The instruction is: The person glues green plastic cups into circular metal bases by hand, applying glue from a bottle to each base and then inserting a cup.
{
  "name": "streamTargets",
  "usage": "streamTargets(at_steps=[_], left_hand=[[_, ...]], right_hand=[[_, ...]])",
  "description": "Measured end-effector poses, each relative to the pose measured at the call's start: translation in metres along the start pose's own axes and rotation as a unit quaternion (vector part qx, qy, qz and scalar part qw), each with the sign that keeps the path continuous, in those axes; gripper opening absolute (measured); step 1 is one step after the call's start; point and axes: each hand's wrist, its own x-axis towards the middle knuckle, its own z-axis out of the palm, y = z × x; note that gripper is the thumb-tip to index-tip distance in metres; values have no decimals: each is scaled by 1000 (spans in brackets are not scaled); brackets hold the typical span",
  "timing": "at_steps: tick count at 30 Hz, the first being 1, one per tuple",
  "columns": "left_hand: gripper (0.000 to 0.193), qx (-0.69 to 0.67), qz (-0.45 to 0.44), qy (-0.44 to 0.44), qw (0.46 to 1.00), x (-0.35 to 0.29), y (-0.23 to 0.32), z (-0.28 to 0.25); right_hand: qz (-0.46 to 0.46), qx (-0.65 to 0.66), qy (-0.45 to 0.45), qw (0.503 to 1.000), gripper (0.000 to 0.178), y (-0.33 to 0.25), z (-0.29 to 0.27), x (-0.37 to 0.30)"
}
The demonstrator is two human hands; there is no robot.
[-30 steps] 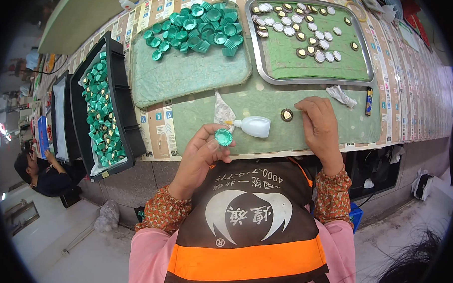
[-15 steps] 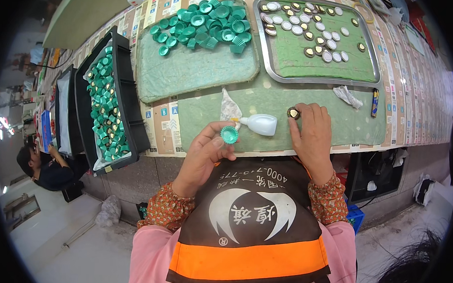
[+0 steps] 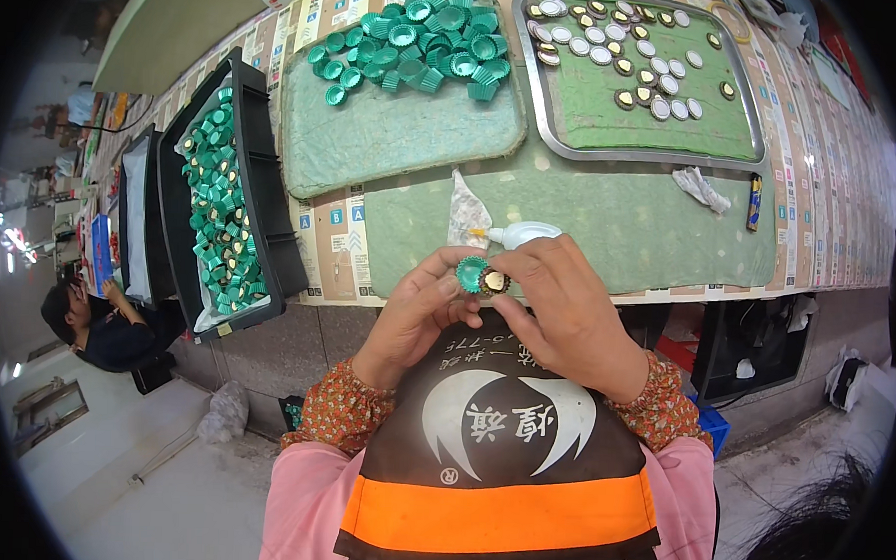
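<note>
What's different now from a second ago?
The right hand has taken the dark-rimmed disc off the green mat and brought it left and toward the person, beside the green fluted cup. The left hand still holds that cup; the white squeeze bottle still lies on the mat.

A pink top (image 3: 297, 492) shows under a dark brown apron (image 3: 520, 465), which bears white lettering (image 3: 510, 423), two curved white horn shapes (image 3: 441, 418) to its left and right, and a broad bright orange band (image 3: 504, 516) nearer; orange-red sleeve covers (image 3: 340, 407) with small pale print gather behind the bare left hand (image 3: 418, 304) and right hand (image 3: 570, 309)
</note>
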Motion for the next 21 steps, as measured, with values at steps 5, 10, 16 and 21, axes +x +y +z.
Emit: streamTargets(at_steps=[5,10,16,21], left_hand=[[44,-2,-14,-9,1000,0,-2,0],[45,15,-9,-15,1000,-1,-4,-1],[45,38,-2,-19,999,0,-5,-1],[45,57,4,-27,998,0,-7,0]], right_hand=[[-21,-38,-20,999,42,-1,10,1],[-27,-50,-26,998,43,0,11,0],[-25,-53,-28,998,45,0,10,-2],[-27,-49,-24,998,46,0,10,-2]])
